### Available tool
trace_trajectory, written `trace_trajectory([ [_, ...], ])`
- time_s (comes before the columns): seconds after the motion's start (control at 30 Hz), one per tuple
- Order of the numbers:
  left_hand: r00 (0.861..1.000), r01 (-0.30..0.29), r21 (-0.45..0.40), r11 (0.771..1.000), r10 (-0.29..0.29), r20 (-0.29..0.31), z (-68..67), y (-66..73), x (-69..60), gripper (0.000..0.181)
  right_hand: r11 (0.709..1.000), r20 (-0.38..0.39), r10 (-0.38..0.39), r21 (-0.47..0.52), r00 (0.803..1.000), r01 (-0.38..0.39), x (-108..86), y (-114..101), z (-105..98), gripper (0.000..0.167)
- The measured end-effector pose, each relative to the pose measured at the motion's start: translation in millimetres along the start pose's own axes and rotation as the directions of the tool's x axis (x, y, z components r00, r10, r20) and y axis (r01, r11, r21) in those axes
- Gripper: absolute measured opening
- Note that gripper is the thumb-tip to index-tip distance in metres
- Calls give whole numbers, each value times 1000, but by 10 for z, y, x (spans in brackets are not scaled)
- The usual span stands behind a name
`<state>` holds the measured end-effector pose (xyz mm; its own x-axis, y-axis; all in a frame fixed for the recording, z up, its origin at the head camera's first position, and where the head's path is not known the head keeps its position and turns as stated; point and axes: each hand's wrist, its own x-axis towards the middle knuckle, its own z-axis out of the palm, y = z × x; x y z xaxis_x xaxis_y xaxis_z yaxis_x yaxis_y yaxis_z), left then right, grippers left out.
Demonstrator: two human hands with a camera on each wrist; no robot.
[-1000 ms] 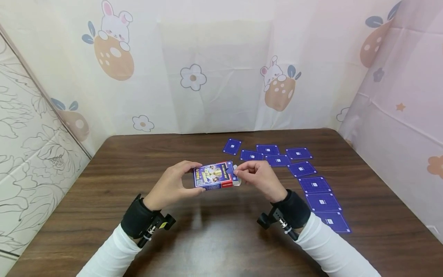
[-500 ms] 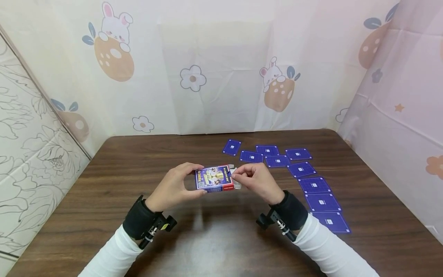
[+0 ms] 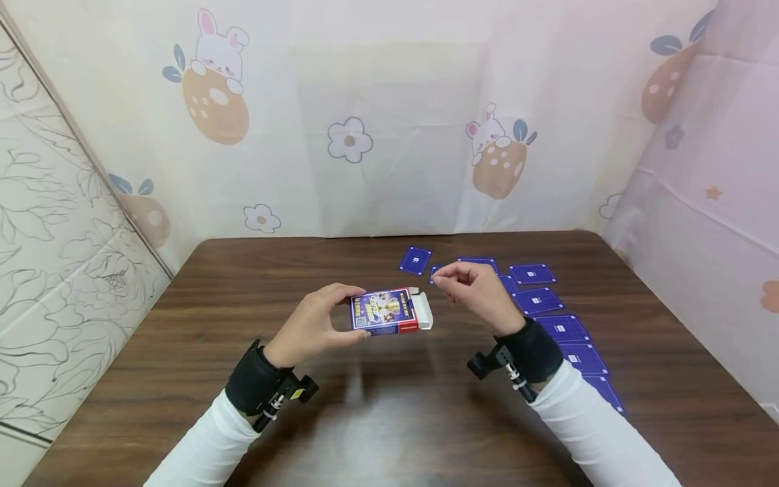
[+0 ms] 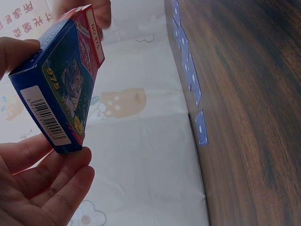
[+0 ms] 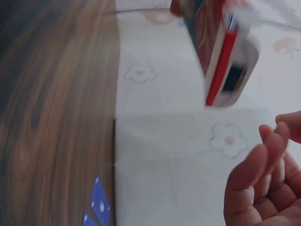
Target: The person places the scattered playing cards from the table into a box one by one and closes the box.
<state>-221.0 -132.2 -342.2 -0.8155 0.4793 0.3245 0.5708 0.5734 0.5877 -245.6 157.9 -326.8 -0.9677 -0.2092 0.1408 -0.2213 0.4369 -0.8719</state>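
My left hand (image 3: 316, 321) grips a small blue and red card box (image 3: 383, 310) by its left end, fingers along the far side and thumb on the near side. Its right end stands open, with a white flap (image 3: 424, 311) sticking out. In the left wrist view the box (image 4: 63, 80) shows a barcode and the number 975. To the right of the flap is my right hand (image 3: 477, 291), apart from the box. In the right wrist view, the right fingers (image 5: 249, 169) are loosely curled, with nothing visible between them and the thumb. That hand partly hides some table cards.
Several blue cards lie face down on the brown wooden table (image 3: 292, 264), curving from a single card (image 3: 415, 260) at the back to a card (image 3: 581, 358) beside the right sleeve. A patterned cloth (image 3: 389, 135) hangs behind the table's back edge.
A blue card jutting from the box's open end has slid inside. My right hand has left the box, moving right and away. The left hand keeps its grip.
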Motion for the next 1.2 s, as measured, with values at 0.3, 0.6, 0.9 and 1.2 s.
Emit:
trace_trajectory([
  [0.3,1000,3,16,1000,-3,1,-21,31,-21,60,986,22,-16,-165,1000,19,499,175,-68,20],
  [0.6,1000,1,29,1000,-1,3,-45,48,-98,60,890,95,3,-453,995,40,1045,453,33,23],
  [0.9,1000,-1,46,999,1,-3,-38,83,-152,60,814,111,97,-580,989,-15,1397,558,192,31],
  [1.2,1000,6,57,998,-6,-3,-46,160,-178,60,697,153,198,-716,968,-29,1615,603,151,42],
])
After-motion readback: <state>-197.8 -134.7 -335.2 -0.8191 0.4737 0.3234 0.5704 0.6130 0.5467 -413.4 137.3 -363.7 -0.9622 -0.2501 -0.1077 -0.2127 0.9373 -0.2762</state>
